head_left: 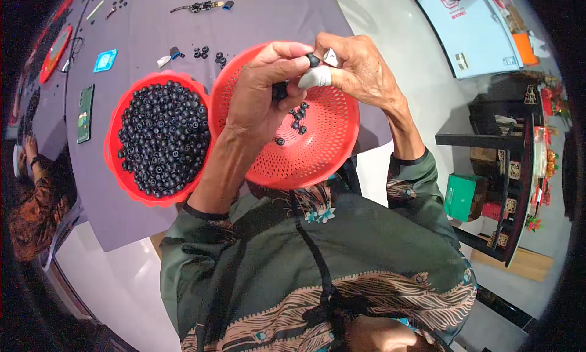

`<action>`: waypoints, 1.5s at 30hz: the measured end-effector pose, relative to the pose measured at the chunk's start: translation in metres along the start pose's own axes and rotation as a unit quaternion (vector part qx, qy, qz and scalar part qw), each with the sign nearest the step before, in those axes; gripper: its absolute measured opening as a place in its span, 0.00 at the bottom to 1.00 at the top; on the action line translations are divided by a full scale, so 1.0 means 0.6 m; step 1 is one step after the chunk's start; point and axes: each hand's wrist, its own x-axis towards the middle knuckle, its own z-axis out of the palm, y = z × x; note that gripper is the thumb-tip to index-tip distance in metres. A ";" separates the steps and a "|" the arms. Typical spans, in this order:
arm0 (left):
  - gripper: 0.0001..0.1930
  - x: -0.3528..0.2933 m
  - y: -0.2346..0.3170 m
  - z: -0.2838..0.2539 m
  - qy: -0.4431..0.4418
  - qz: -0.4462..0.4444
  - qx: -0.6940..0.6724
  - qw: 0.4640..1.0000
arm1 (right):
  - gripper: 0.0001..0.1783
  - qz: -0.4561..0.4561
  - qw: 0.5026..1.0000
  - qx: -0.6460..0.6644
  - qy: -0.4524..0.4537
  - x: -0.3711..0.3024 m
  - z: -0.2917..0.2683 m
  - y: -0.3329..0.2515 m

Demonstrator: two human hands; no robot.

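Note:
A small black round piece (pixel 312 60) is pinched where the fingertips of both hands meet. My left hand (pixel 259 77) grips it with thumb and forefinger, and more dark pieces (pixel 279 92) show in its curled palm. My right hand (pixel 363 68) closes on the same piece from the other side; white wrapping (pixel 315 78) covers its thumb tip, and a white strip is on a finger. Below the hands is a red perforated basket (pixel 299 166) holding several loose black pieces (pixel 299 117). Left of it, a red scalloped basket (pixel 112 163) is heaped with black pieces (pixel 165 138), many showing round holes.
On the purple-grey tablecloth (pixel 146 28) lie a dark phone (pixel 85 114), a blue packet (pixel 105 61), loose black pieces (pixel 201 51) and a cutter-like tool (pixel 204 7). Another person's arm (pixel 38 169) is at far left. A dark shelf (pixel 513 187) stands on the right.

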 end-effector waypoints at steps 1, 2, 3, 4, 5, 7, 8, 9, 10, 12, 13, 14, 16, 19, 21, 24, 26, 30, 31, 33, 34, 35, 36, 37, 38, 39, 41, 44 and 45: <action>0.07 0.000 0.000 0.001 -0.001 0.000 0.000 1.000 | 0.20 -0.009 1.000 -0.008 0.000 0.000 0.000 0.000; 0.07 0.001 -0.001 0.002 0.009 -0.001 -0.001 1.000 | 0.20 -0.019 1.000 -0.016 0.000 0.000 0.000 0.000; 0.07 0.001 -0.001 0.003 0.019 -0.002 -0.001 1.000 | 0.20 -0.020 1.000 -0.017 0.000 0.000 0.000 0.000; 0.07 0.001 0.000 0.003 0.019 -0.002 -0.001 1.000 | 0.20 -0.022 1.000 -0.021 -0.003 0.001 -0.001 0.000; 0.07 0.000 0.001 0.003 0.021 -0.003 -0.004 1.000 | 0.20 -0.025 0.999 -0.024 -0.006 0.001 -0.001 0.000; 0.07 -0.002 0.003 0.003 0.024 -0.003 -0.007 1.000 | 0.20 -0.030 0.999 -0.026 -0.004 0.002 0.001 0.000; 0.07 -0.002 0.003 0.004 0.028 -0.004 -0.005 1.000 | 0.20 -0.033 0.999 -0.029 -0.001 0.001 0.002 0.000; 0.07 -0.002 0.003 0.005 0.033 -0.006 -0.003 0.999 | 0.20 -0.032 0.999 -0.030 -0.001 0.001 0.002 0.001; 0.07 -0.002 0.002 0.004 0.032 -0.006 -0.003 0.999 | 0.20 -0.030 0.999 -0.028 0.001 0.000 0.003 0.002; 0.07 -0.001 0.002 0.000 0.006 -0.007 -0.010 1.000 | 0.20 -0.028 0.999 -0.025 0.003 -0.001 0.003 0.001; 0.07 -0.001 0.002 0.000 0.007 -0.008 -0.009 1.000 | 0.20 -0.025 0.999 -0.028 -0.003 -0.001 0.003 0.000; 0.06 0.000 0.002 0.001 0.018 -0.006 -0.003 1.000 | 0.20 -0.021 0.999 -0.031 -0.009 -0.002 0.003 0.001; 0.06 0.000 0.001 0.003 0.029 -0.006 0.004 1.000 | 0.20 -0.023 0.999 -0.030 -0.012 -0.002 0.004 0.003; 0.06 0.001 0.001 0.006 0.046 -0.007 0.001 0.999 | 0.21 -0.044 0.998 -0.039 -0.006 -0.002 0.011 0.018; 0.07 0.001 0.002 0.009 0.054 -0.003 0.001 0.999 | 0.21 -0.064 0.997 -0.050 0.006 -0.003 0.012 0.021; 0.07 0.003 0.000 0.001 0.025 0.002 -0.010 1.000 | 0.21 -0.070 0.996 -0.048 0.000 -0.002 0.012 0.022; 0.07 0.004 0.000 0.002 0.021 0.002 -0.020 1.000 | 0.19 -0.063 0.997 -0.050 0.022 -0.003 0.011 0.016; 0.08 0.005 -0.002 -0.001 0.004 0.003 -0.040 0.999 | 0.18 -0.045 0.998 -0.046 0.011 -0.001 0.008 0.012; 0.08 0.003 -0.001 -0.001 0.004 0.003 -0.039 0.999 | 0.18 -0.056 0.997 -0.045 0.016 0.000 0.012 0.017; 0.08 0.001 -0.002 0.002 0.040 0.009 -0.026 0.999 | 0.18 -0.066 0.997 -0.043 0.020 0.000 0.016 0.019; 0.08 0.001 -0.003 0.000 0.041 0.008 -0.025 0.999 | 0.18 -0.062 0.997 -0.045 0.011 0.000 0.017 0.019; 0.07 0.003 -0.004 -0.001 0.045 0.009 -0.023 0.999 | 0.17 -0.058 0.997 -0.047 0.003 0.000 0.018 0.019; 0.07 0.005 -0.005 -0.004 0.050 0.009 -0.020 0.999 | 0.17 -0.057 0.997 -0.046 0.003 -0.001 0.022 0.021; 0.07 0.006 -0.006 -0.008 0.051 0.007 -0.019 0.999 | 0.17 -0.074 0.996 -0.029 0.027 -0.001 0.029 0.026; 0.06 0.005 -0.006 -0.016 0.039 -0.003 -0.016 0.999 | 0.19 -0.093 0.994 -0.010 0.050 0.000 0.036 0.026; 0.06 0.004 -0.006 -0.025 0.028 -0.014 -0.014 0.999 | 0.19 -0.093 0.994 -0.005 0.050 -0.001 0.036 0.023; 0.06 0.008 -0.016 -0.055 0.054 -0.039 -0.045 0.997 | 0.17 -0.069 0.997 -0.001 0.045 -0.008 0.031 0.014; 0.08 0.000 -0.033 -0.085 0.111 -0.074 -0.110 0.985 | 0.17 -0.052 0.998 -0.003 0.028 -0.012 0.031 0.030; 0.08 -0.003 -0.037 -0.092 0.140 -0.084 -0.144 0.976 | 0.17 -0.030 0.999 -0.002 0.010 -0.012 0.031 0.029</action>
